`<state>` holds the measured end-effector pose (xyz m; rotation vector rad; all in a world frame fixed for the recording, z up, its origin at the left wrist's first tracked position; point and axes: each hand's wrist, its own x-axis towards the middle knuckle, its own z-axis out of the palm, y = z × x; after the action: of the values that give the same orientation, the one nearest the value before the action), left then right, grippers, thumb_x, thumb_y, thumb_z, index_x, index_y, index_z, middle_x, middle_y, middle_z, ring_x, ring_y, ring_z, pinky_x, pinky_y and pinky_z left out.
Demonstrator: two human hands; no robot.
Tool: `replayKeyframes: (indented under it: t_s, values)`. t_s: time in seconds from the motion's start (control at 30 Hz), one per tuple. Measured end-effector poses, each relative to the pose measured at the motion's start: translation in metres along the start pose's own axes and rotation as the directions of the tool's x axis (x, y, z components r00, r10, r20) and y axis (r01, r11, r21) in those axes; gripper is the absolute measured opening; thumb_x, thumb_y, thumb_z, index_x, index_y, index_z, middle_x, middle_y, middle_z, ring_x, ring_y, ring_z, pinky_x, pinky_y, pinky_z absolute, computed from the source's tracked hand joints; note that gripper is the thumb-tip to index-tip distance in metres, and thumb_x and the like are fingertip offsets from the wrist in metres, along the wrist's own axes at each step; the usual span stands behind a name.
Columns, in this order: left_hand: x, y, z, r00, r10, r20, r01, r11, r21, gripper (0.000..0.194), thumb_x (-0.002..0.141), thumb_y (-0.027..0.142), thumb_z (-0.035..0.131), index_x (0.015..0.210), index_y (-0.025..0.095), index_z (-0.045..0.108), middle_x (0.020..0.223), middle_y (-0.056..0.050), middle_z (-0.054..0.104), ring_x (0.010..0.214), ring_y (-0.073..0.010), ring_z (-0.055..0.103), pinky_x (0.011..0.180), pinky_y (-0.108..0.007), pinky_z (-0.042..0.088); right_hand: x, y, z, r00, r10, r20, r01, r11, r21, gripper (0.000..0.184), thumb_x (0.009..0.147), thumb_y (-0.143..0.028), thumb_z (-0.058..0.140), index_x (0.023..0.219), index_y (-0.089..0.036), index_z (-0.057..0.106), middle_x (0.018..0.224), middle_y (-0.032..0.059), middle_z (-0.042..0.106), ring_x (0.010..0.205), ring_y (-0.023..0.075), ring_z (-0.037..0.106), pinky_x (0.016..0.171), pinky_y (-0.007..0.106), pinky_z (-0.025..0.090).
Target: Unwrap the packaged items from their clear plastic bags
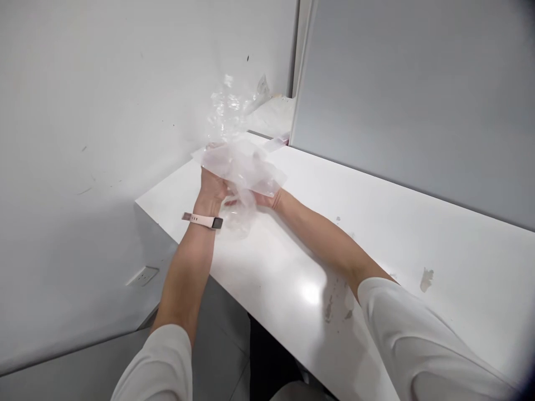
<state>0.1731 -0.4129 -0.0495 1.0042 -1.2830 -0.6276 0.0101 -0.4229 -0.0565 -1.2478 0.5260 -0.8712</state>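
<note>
A bundle of clear plastic bags (246, 159), crumpled and see-through, is held up over the far left part of the white table. My left hand (214, 184) grips the bundle from its left side, with most of the fingers covered by the film. On the other side, my right hand (266, 196) holds the plastic too, its fingers largely hidden under a milky layer. Loose film hangs down between my wrists, blurred. A pale pink watch (204, 221) is on my left wrist.
The white table (267, 289) has worn grey patches on its top. Crinkled clear plastic (228, 111) stands behind my hands by the white wall (104, 100). A grey panel (409, 100) borders the table's far side. Low on the left is a wall socket (143, 275).
</note>
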Motion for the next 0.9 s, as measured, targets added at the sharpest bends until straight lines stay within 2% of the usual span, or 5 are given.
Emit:
replayKeyframes:
  t_s: [0.17, 0.37, 0.6, 0.8, 0.9]
  values:
    - [-0.006, -0.003, -0.004, 0.995, 0.072, -0.069, -0.062, 0.989, 0.133, 0.027, 0.077, 0.034, 0.077, 0.083, 0.021, 0.054, 0.082, 0.001, 0.061, 0.084, -0.0161, 0.065, 0.082, -0.031, 0.057, -0.021, 0.007, 0.030, 0.962, 0.086, 0.260, -0.143, 0.967, 0.209, 0.070, 0.089, -0.076, 0.042, 0.134, -0.023, 0.056, 0.119, 0.0080, 0.071, 0.103, 0.0256, 0.065, 0.084, 0.045, 0.057]
    - [-0.025, 0.004, -0.024, 0.997, 0.075, 0.005, -0.075, 0.989, 0.124, 0.036, 0.077, 0.033, 0.076, 0.106, 0.023, 0.057, 0.104, -0.004, 0.065, 0.103, -0.0204, 0.064, 0.094, -0.036, 0.052, -0.020, 0.002, 0.033, 0.990, -0.143, -0.010, 0.135, 0.958, -0.253, 0.080, 0.073, -0.046, 0.078, 0.146, -0.026, 0.050, 0.133, 0.0086, 0.063, 0.112, 0.0288, 0.065, 0.090, 0.044, 0.059]
    - [-0.023, -0.005, -0.040, 0.773, 0.125, -0.622, 0.002, 0.980, 0.199, 0.033, 0.086, 0.016, 0.049, 0.118, 0.024, 0.054, 0.113, -0.004, 0.064, 0.103, -0.0158, 0.063, 0.087, -0.030, 0.051, 0.097, -0.080, -0.027, 0.881, -0.367, 0.299, 0.415, 0.290, -0.862, 0.035, 0.101, -0.032, 0.041, 0.118, -0.025, 0.071, 0.151, -0.0052, 0.052, 0.150, 0.0257, 0.030, 0.111, 0.056, 0.033]
    - [-0.045, 0.012, -0.004, 0.909, 0.385, -0.160, -0.226, 0.777, 0.587, 0.028, 0.085, 0.010, 0.046, 0.105, 0.021, 0.062, 0.100, -0.006, 0.068, 0.092, -0.0192, 0.064, 0.080, -0.033, 0.052, 0.180, -0.112, -0.131, 0.773, -0.629, 0.082, 0.255, 0.189, -0.948, 0.040, 0.092, -0.032, 0.043, 0.078, -0.004, 0.067, 0.152, 0.0092, 0.047, 0.151, 0.0233, 0.007, 0.110, 0.039, 0.033]
    - [-0.047, 0.013, -0.001, 0.906, 0.414, -0.093, -0.270, 0.731, 0.627, 0.031, 0.085, 0.008, 0.043, 0.106, 0.020, 0.063, 0.100, -0.007, 0.069, 0.097, -0.0212, 0.063, 0.081, -0.035, 0.053, 0.178, -0.086, -0.162, 0.857, -0.515, -0.021, 0.137, 0.267, -0.954, 0.054, 0.095, -0.036, 0.041, 0.053, -0.007, 0.057, 0.121, 0.0092, 0.073, 0.146, 0.0270, 0.031, 0.110, 0.042, 0.032]
